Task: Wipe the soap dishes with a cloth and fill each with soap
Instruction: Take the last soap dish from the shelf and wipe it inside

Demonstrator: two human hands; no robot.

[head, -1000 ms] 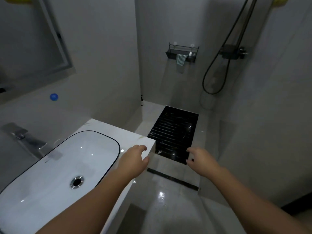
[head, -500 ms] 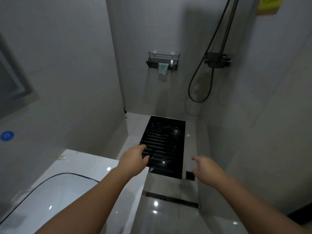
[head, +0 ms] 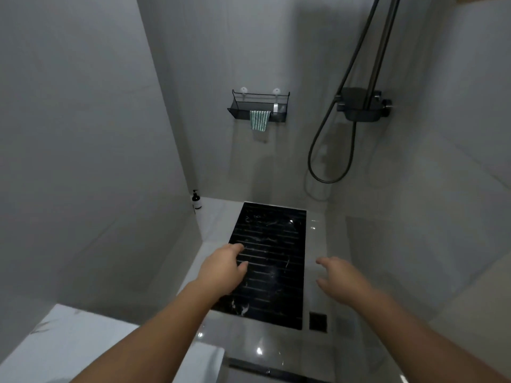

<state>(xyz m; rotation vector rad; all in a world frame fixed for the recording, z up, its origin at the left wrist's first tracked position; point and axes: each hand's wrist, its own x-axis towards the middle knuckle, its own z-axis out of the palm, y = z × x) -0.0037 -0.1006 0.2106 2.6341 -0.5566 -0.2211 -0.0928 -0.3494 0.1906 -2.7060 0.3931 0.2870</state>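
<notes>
The cloth hangs long-axis down from the wall rack's front edge, well ahead; the left hand is nearer than the right hand, and both are empty with fingers loosely apart.

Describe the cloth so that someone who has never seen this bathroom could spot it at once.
Look at the grey back wall of the shower, left of the black shower mixer with its looping hose. A black wire shelf is fixed there, and the green-and-white striped cloth hangs over its front edge. It is the only coloured, soft thing on that wall.
</notes>
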